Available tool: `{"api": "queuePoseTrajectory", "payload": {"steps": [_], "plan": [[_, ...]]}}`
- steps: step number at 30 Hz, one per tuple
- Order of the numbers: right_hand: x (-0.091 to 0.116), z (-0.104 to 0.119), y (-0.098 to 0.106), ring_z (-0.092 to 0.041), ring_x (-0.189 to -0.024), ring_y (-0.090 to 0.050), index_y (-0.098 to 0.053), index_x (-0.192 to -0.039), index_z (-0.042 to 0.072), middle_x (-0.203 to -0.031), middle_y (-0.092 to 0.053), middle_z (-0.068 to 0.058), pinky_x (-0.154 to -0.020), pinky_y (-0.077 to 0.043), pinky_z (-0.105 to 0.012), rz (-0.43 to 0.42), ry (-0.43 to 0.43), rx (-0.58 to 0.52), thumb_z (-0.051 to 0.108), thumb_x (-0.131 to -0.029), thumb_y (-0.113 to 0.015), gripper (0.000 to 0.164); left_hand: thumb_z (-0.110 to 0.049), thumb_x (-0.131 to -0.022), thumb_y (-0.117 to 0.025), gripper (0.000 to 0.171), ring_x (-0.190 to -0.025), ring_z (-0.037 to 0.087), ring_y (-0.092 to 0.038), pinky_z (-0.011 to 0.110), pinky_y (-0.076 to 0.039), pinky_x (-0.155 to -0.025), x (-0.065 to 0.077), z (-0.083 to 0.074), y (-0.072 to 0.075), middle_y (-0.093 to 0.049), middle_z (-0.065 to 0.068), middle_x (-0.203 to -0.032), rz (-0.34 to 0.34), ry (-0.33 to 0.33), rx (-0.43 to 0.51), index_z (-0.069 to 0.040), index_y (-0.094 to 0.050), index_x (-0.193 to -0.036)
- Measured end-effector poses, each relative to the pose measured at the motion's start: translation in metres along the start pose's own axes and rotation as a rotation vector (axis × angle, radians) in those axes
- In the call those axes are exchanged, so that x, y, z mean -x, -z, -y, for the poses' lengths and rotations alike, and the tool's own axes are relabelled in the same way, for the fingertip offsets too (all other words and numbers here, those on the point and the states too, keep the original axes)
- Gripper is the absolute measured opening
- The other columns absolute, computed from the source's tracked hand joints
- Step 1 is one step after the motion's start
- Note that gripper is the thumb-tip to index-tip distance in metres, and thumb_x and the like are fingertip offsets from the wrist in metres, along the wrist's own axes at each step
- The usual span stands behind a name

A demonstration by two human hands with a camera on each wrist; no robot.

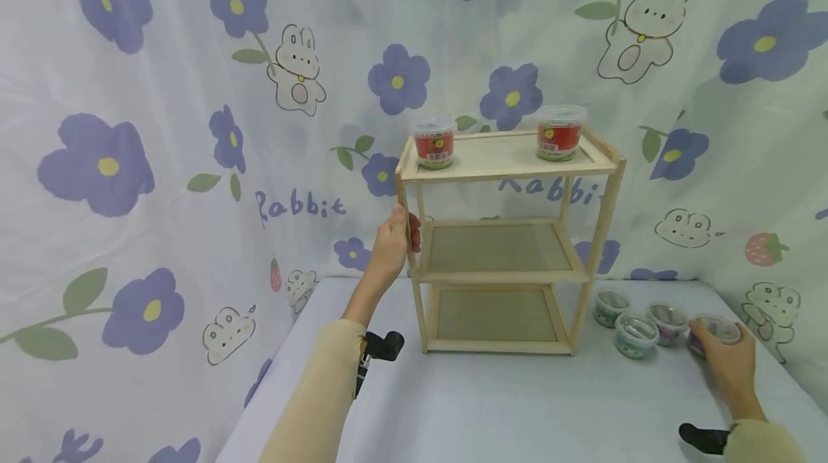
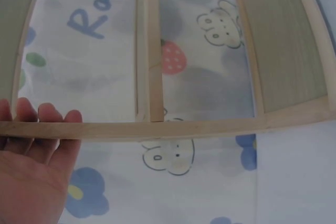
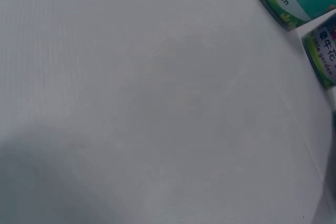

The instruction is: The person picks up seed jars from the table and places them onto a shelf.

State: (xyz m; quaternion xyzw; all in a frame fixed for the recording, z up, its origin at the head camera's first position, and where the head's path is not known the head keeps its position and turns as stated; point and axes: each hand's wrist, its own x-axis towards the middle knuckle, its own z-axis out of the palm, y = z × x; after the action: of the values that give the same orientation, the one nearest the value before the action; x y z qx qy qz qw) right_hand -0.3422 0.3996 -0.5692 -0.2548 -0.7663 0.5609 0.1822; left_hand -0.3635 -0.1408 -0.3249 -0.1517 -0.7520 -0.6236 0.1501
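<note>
A three-tier wooden shelf (image 1: pixel 503 277) stands on the table in the head view. My left hand (image 1: pixel 391 240) grips its front left post; in the left wrist view the fingers of that hand (image 2: pixel 31 182) curl round the wooden bar (image 2: pixel 210 128). On the top tier sit two clear-lidded plastic tubs with red labels, one at the left (image 1: pixel 435 147) and one at the right (image 1: pixel 560 135). At the far right, my right hand (image 1: pixel 732 366) holds a lidded plastic tub (image 1: pixel 718 330) from above, thumb and fingers on opposite sides, its label mostly hidden.
Beside the held tub are a purple-labelled tub (image 1: pixel 668 323), a teal-labelled tub (image 1: pixel 637 337) and another greenish tub (image 1: pixel 611 309) near the shelf's right post. A white cloth covers the table (image 1: pixel 491 405). A patterned curtain (image 1: pixel 162 233) hangs behind and at the sides.
</note>
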Motion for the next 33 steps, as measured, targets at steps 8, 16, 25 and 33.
{"api": "queuePoseTrajectory", "payload": {"steps": [8, 16, 25, 33], "plan": [[0.002, -0.005, -0.006, -0.008, -0.098, -0.048, -0.041, -0.14, -0.003, -0.119, -0.05, -0.009, -0.105, -0.034, -0.024, -0.035, 0.053, 0.008, 0.038, -0.094, -0.064, 0.066, -0.043, -0.109, -0.021, 0.055, -0.063, 0.026, -0.051, 0.034, -0.046, -0.065, -0.001, 0.001, 0.0, -0.052, 0.012, -0.071, -0.004, 0.004, -0.004, -0.005, -0.054, -0.089], [0.002, -0.003, -0.004, -0.017, -0.108, -0.047, -0.033, -0.146, -0.006, -0.128, -0.045, -0.021, -0.113, -0.031, -0.036, -0.04, 0.006, 0.027, 0.038, -0.095, -0.062, 0.074, -0.042, -0.109, -0.019, 0.055, -0.063, 0.025, -0.051, 0.033, -0.046, -0.065, -0.002, 0.001, 0.0, -0.052, 0.014, -0.071, 0.001, -0.004, -0.016, -0.004, -0.054, -0.09], [0.007, 0.003, 0.002, -0.015, -0.107, -0.049, -0.033, -0.145, -0.009, -0.128, -0.046, -0.022, -0.113, -0.031, -0.035, -0.051, -0.005, -0.003, 0.038, -0.095, -0.063, 0.075, -0.043, -0.109, -0.019, 0.056, -0.063, 0.024, -0.051, 0.034, -0.047, -0.066, 0.0, -0.001, 0.0, -0.051, 0.012, -0.071, 0.007, -0.007, -0.015, -0.003, -0.054, -0.091], [0.017, 0.015, 0.008, -0.049, -0.146, -0.011, 0.005, -0.153, -0.003, -0.157, -0.006, -0.036, -0.12, -0.012, -0.055, -0.039, -0.11, 0.003, 0.049, -0.094, -0.056, 0.1, -0.046, -0.109, -0.018, 0.057, -0.064, 0.026, -0.051, 0.034, -0.046, -0.067, 0.002, -0.001, 0.001, -0.051, 0.012, -0.072, 0.021, -0.008, -0.028, -0.004, -0.053, -0.092]]}}
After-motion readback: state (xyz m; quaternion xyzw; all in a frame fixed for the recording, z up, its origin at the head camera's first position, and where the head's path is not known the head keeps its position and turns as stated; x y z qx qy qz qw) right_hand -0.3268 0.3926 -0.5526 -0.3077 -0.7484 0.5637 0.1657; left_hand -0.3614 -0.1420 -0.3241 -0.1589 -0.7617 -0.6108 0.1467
